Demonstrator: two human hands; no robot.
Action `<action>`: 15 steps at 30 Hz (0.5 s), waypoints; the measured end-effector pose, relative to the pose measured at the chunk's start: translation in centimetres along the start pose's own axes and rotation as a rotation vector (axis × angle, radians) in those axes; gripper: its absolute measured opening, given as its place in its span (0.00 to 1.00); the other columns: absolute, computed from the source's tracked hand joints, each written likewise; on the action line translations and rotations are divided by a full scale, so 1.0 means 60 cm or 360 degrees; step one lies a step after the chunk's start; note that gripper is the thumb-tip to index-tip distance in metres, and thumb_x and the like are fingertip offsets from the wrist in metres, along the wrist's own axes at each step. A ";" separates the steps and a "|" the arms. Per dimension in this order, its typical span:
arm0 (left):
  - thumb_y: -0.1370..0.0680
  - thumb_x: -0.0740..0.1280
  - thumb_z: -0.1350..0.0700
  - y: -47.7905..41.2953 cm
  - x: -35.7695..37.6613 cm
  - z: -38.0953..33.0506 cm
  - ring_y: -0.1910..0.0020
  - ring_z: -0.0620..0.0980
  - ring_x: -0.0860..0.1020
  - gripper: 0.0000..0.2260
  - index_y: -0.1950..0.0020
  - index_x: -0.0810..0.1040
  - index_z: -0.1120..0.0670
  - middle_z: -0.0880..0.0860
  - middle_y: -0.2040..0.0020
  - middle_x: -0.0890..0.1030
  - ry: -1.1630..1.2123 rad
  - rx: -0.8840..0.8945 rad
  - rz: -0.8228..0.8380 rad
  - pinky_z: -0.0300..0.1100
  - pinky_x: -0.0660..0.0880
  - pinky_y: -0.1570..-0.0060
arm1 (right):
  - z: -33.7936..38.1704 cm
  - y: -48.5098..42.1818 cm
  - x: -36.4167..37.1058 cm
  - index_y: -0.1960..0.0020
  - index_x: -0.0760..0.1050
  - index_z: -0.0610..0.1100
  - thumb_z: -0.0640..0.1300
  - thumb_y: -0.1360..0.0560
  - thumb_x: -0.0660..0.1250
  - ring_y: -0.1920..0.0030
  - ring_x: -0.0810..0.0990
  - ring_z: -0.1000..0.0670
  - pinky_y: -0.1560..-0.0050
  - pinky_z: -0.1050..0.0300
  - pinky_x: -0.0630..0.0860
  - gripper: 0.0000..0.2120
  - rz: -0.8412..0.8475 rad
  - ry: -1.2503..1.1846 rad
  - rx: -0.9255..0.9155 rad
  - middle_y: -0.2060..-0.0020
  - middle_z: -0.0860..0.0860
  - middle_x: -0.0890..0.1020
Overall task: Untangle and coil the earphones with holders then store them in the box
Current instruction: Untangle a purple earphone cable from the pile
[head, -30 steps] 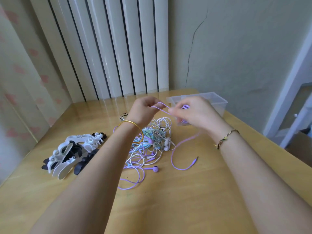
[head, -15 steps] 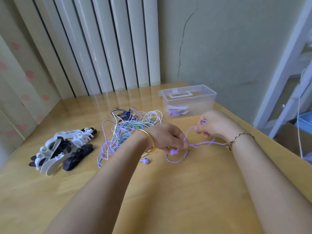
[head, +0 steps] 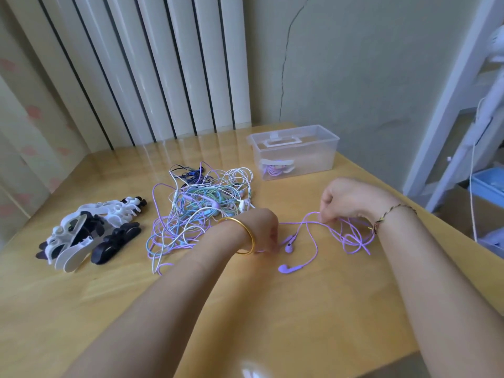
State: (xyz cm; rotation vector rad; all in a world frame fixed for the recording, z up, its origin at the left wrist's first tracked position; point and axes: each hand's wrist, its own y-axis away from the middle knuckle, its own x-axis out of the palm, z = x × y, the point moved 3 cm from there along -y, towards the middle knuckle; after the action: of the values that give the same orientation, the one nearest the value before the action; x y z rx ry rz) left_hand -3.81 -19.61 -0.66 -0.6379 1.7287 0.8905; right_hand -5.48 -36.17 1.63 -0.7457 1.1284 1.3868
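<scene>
Your left hand (head: 263, 230) and right hand (head: 346, 199) each pinch the purple earphones (head: 289, 248), spread on the desk (head: 300, 323) beside the tangled pile (head: 201, 211), so the cord lies loose and ready to coil. The box (head: 321, 159) waits just behind.

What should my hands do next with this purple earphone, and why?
Probably gather the two earbuds together in the left hand. The purple earphone looks clear of the tangle, the right hand pinches its cable, yet the earbuds lie apart on the table and loose loops sit by the right wrist, so coiling needs one tidy starting end.
</scene>
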 end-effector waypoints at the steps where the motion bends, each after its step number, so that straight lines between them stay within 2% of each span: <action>1: 0.25 0.67 0.58 0.002 -0.003 0.002 0.62 0.51 0.74 0.08 0.49 0.80 0.59 0.51 0.67 0.74 -0.0013 -0.0029 -0.0027 0.37 0.68 0.67 | 0.004 0.002 0.001 0.68 0.76 0.45 0.42 0.31 0.73 0.73 0.70 0.55 0.74 0.67 0.66 0.09 0.0035 0.0049 -0.0005 0.75 0.53 0.75; 4: 0.27 0.63 0.62 0.010 -0.023 0.017 0.72 0.50 0.74 0.07 0.58 0.80 0.62 0.55 0.67 0.77 0.0171 -0.0180 -0.0212 0.32 0.67 0.77 | 0.014 0.004 0.009 0.68 0.73 0.46 0.44 0.31 0.74 0.69 0.72 0.52 0.69 0.64 0.66 0.12 0.0139 0.0200 -0.0032 0.72 0.52 0.75; 6: 0.27 0.63 0.65 0.015 -0.039 0.030 0.74 0.49 0.74 0.05 0.61 0.76 0.59 0.55 0.68 0.78 0.0609 -0.0229 -0.0384 0.33 0.70 0.75 | 0.024 0.003 0.014 0.66 0.72 0.47 0.50 0.31 0.74 0.63 0.75 0.50 0.66 0.61 0.69 0.12 0.0138 0.0245 -0.0060 0.68 0.52 0.76; 8: 0.26 0.64 0.67 0.023 -0.045 0.041 0.73 0.48 0.76 0.07 0.58 0.70 0.55 0.55 0.67 0.78 0.1310 -0.0243 -0.0490 0.36 0.73 0.74 | 0.037 -0.001 0.013 0.61 0.74 0.49 0.56 0.31 0.72 0.57 0.77 0.49 0.58 0.58 0.73 0.13 -0.0097 0.0193 -0.0113 0.61 0.51 0.79; 11: 0.23 0.64 0.67 0.035 -0.044 0.044 0.74 0.45 0.77 0.07 0.53 0.72 0.55 0.55 0.67 0.77 0.2122 -0.0138 -0.0464 0.36 0.76 0.73 | 0.072 0.006 0.002 0.50 0.78 0.49 0.55 0.26 0.67 0.46 0.76 0.46 0.48 0.52 0.73 0.11 -0.0694 0.0064 -0.0247 0.49 0.51 0.80; 12: 0.22 0.63 0.67 0.037 -0.044 0.046 0.74 0.45 0.77 0.05 0.54 0.74 0.58 0.55 0.67 0.77 0.2286 -0.0106 -0.0472 0.36 0.77 0.71 | 0.087 0.009 -0.001 0.48 0.78 0.49 0.53 0.24 0.64 0.45 0.75 0.45 0.49 0.52 0.73 0.10 -0.0831 0.0043 -0.0314 0.48 0.50 0.79; 13: 0.22 0.62 0.67 0.039 -0.042 0.049 0.73 0.45 0.78 0.05 0.55 0.75 0.60 0.56 0.67 0.78 0.2424 -0.0092 -0.0493 0.36 0.78 0.70 | 0.100 0.014 -0.001 0.51 0.78 0.48 0.52 0.23 0.62 0.47 0.75 0.44 0.52 0.52 0.72 0.09 -0.0938 0.0028 -0.0368 0.51 0.50 0.78; 15: 0.22 0.62 0.68 0.039 -0.039 0.057 0.72 0.45 0.80 0.05 0.54 0.76 0.63 0.55 0.69 0.80 0.2662 -0.0121 -0.0545 0.35 0.79 0.68 | 0.115 0.021 0.004 0.64 0.71 0.46 0.53 0.21 0.57 0.57 0.75 0.42 0.64 0.53 0.66 0.17 -0.1087 0.0032 -0.0401 0.65 0.49 0.74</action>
State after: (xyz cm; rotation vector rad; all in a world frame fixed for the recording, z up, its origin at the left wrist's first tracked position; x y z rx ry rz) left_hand -3.00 -15.47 1.54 -1.9945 2.7896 -0.0242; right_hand -5.60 -29.58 3.99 -1.1938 0.6178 0.9373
